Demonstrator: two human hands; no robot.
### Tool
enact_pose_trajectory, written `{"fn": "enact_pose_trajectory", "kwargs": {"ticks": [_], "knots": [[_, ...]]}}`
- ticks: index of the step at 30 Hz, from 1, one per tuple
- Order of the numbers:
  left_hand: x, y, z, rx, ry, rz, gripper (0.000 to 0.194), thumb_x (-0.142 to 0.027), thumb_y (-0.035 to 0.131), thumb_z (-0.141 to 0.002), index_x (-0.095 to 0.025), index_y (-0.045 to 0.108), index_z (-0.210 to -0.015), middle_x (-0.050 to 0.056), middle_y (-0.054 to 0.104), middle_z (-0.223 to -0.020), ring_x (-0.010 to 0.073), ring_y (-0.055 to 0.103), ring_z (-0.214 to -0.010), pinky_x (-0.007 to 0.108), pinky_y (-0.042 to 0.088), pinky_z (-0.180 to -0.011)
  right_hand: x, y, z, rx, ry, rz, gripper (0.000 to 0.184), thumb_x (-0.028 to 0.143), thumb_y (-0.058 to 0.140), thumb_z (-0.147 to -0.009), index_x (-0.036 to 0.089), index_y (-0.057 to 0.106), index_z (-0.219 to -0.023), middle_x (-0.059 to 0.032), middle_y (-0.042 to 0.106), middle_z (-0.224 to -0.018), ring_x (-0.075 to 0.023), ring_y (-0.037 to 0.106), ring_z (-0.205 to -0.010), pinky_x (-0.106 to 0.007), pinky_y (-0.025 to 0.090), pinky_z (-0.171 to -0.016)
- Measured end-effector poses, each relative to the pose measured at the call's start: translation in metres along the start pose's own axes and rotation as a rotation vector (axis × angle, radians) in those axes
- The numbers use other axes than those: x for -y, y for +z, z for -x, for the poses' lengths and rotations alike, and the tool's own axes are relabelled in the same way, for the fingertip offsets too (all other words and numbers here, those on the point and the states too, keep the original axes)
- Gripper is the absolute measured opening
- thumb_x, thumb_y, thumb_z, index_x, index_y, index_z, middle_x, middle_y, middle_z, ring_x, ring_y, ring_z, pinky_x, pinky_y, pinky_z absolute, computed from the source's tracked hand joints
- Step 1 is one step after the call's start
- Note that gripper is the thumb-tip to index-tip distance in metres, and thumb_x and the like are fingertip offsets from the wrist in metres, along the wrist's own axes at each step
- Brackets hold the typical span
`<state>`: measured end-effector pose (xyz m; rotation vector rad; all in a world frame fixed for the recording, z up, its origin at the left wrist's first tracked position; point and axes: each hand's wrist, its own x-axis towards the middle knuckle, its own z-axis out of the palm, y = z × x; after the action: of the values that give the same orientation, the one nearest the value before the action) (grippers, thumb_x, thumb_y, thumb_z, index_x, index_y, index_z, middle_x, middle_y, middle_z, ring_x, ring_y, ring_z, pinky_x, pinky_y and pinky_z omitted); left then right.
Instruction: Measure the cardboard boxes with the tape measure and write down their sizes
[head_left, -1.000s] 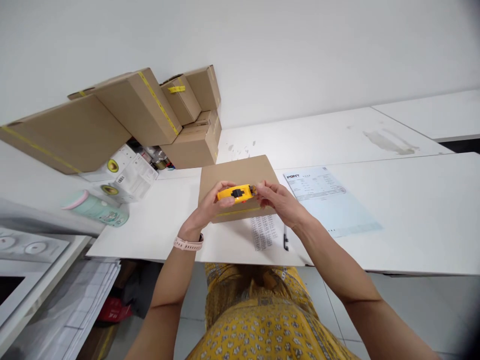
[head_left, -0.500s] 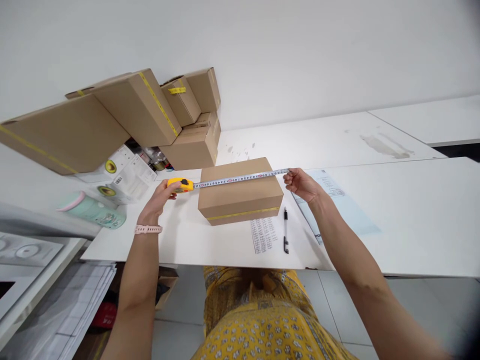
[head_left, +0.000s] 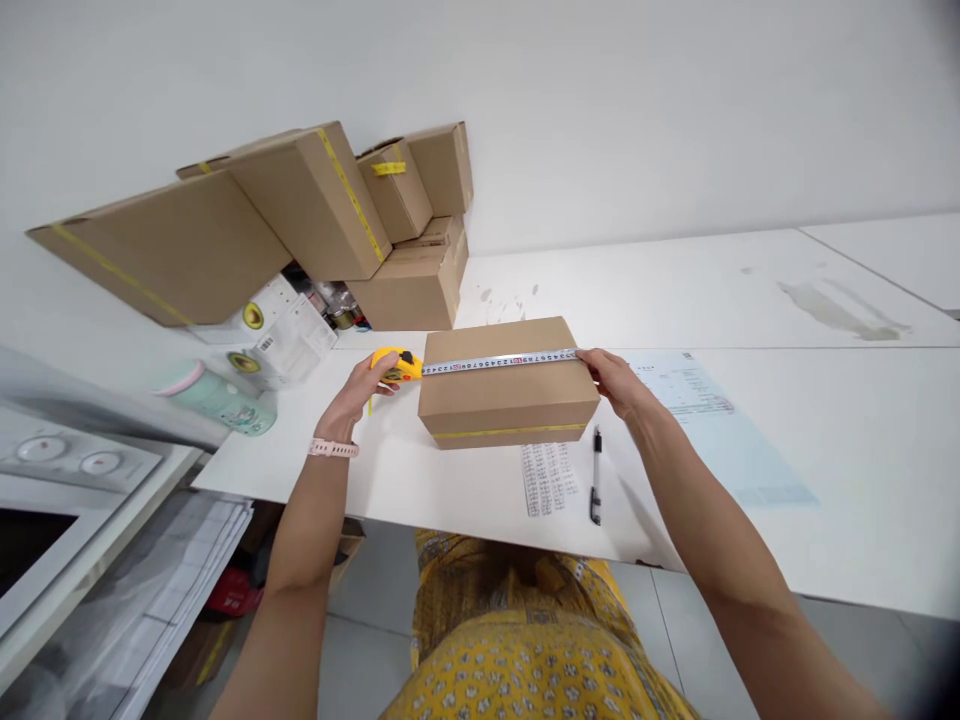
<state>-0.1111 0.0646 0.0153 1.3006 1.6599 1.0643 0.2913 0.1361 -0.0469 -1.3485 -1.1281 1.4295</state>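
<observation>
A closed cardboard box (head_left: 510,400) with a yellow strip along its near side lies on the white table. My left hand (head_left: 364,388) is closed round the yellow case of a tape measure (head_left: 401,365), just off the box's left end. The drawn-out blade (head_left: 487,363) runs along the length of the box's top. At the box's right edge, my right hand (head_left: 609,378) pinches the blade's free end; its fingertips touch the box there. A pen (head_left: 596,475) and a sheet of small printed labels (head_left: 547,480) lie in front of the box.
Several cardboard boxes (head_left: 300,200) are stacked at the back left against the wall. Below them are a white carton with avocado pictures (head_left: 289,335) and a mint-green bottle (head_left: 221,398). A pale blue printed form (head_left: 720,440) lies to the right on the white table (head_left: 847,450).
My right hand has brought the blade's end in to the box's right edge. The case is nearer the box's left end, and less blade is out. The view has shifted a little.
</observation>
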Motion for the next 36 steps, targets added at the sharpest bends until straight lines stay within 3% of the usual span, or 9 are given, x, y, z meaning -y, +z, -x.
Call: {"fn": "enact_pose_trajectory", "kwargs": {"ticks": [9,14,18,22,26,30,33,36], "knots": [[-0.004,0.002,0.005,-0.012,-0.021,0.052,0.068,-0.07,0.073,-0.07,-0.015,0.071,-0.109,0.013,0.076,-0.109,0.0208,0.068,-0.08,0.031,0.053,-0.07,0.011,0.001,0.004,-0.073,-0.06,0.127,0.025,0.042,0.075,-0.076,0.021,0.062,-0.069,-0.0035,0.063,-0.076,-0.0163,0.056,-0.072,-0.029,0.047,-0.06],[-0.006,0.001,0.012,0.017,0.043,0.077,0.059,-0.06,0.079,-0.07,-0.012,0.07,-0.105,0.012,0.075,-0.107,0.0199,0.069,-0.084,0.031,0.054,-0.076,0.017,-0.001,0.007,-0.101,-0.147,0.251,0.019,0.035,0.074,-0.076,0.021,0.064,-0.068,-0.0048,0.066,-0.075,-0.0168,0.057,-0.068,-0.029,0.045,-0.056],[-0.019,0.005,0.029,-0.022,0.106,0.099,0.063,-0.053,0.083,-0.067,-0.011,0.068,-0.112,0.01,0.073,-0.103,0.0201,0.068,-0.084,0.034,0.056,-0.078,0.025,-0.004,0.008,-0.102,-0.171,0.298,0.016,0.026,0.072,-0.074,0.021,0.061,-0.064,-0.0038,0.064,-0.07,-0.0161,0.055,-0.068,-0.029,0.041,-0.057],[-0.037,0.016,0.064,0.022,0.12,0.019,0.074,-0.048,0.085,-0.068,-0.014,0.064,-0.13,0.009,0.071,-0.107,0.0182,0.066,-0.081,0.033,0.056,-0.075,0.044,-0.002,0.009,-0.099,-0.228,0.142,0.012,0.028,0.067,-0.079,0.021,0.062,-0.071,-0.0048,0.067,-0.079,-0.0162,0.056,-0.075,-0.03,0.044,-0.065],[-0.032,0.049,0.112,0.25,0.036,0.108,0.065,-0.048,0.081,-0.076,-0.017,0.063,-0.13,0.01,0.071,-0.106,0.0177,0.065,-0.077,0.027,0.055,-0.059,0.064,0.016,0.012,0.027,-0.289,-0.02,0.016,0.036,0.066,-0.085,0.021,0.062,-0.078,-0.004,0.065,-0.081,-0.0168,0.059,-0.08,-0.031,0.048,-0.075],[-0.012,0.111,0.155,0.552,-0.141,0.486,0.052,-0.054,0.075,-0.08,-0.021,0.06,-0.118,0.01,0.066,-0.105,0.0208,0.07,-0.074,0.027,0.055,-0.047,0.071,0.049,0.008,0.272,-0.349,0.056,0.023,0.043,0.071,-0.084,0.022,0.063,-0.078,-0.0024,0.064,-0.082,-0.0164,0.055,-0.079,-0.03,0.046,-0.076],[-0.014,0.153,0.165,0.591,-0.209,0.727,0.059,-0.052,0.079,-0.077,-0.023,0.054,-0.121,0.009,0.067,-0.1,0.0256,0.074,-0.08,0.032,0.06,-0.054,0.078,0.067,-0.001,0.357,-0.339,0.196,0.025,0.044,0.071,-0.085,0.024,0.061,-0.075,-0.0014,0.061,-0.078,-0.0174,0.05,-0.077,-0.031,0.044,-0.073],[-0.029,0.174,0.153,0.536,-0.207,0.816,0.06,-0.058,0.08,-0.074,-0.019,0.057,-0.115,0.008,0.068,-0.093,0.024,0.073,-0.076,0.03,0.059,-0.055,0.089,0.072,-0.009,0.375,-0.337,0.228,0.027,0.043,0.074,-0.082,0.025,0.055,-0.072,-0.0018,0.057,-0.075,-0.0199,0.048,-0.078,-0.034,0.043,-0.072]]}}
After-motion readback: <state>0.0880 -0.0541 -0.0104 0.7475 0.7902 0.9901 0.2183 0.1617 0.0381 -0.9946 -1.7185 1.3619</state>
